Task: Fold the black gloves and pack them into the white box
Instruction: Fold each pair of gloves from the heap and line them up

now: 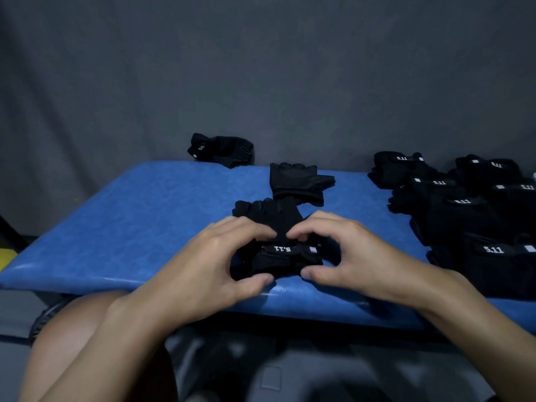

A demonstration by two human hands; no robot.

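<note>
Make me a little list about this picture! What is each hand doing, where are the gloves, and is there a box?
left hand: pinches the near glove
right hand: pinches the same glove from the other side
near glove: black, on the blue table, its "5.11" label upside down
flat glove: lies just behind it
far glove: at the table's back edge
pile: more black gloves, on the right
white box: not in view

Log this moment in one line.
step: fold | left hand, right hand: pinching glove | second glove behind | pile right | box: unseen
</note>
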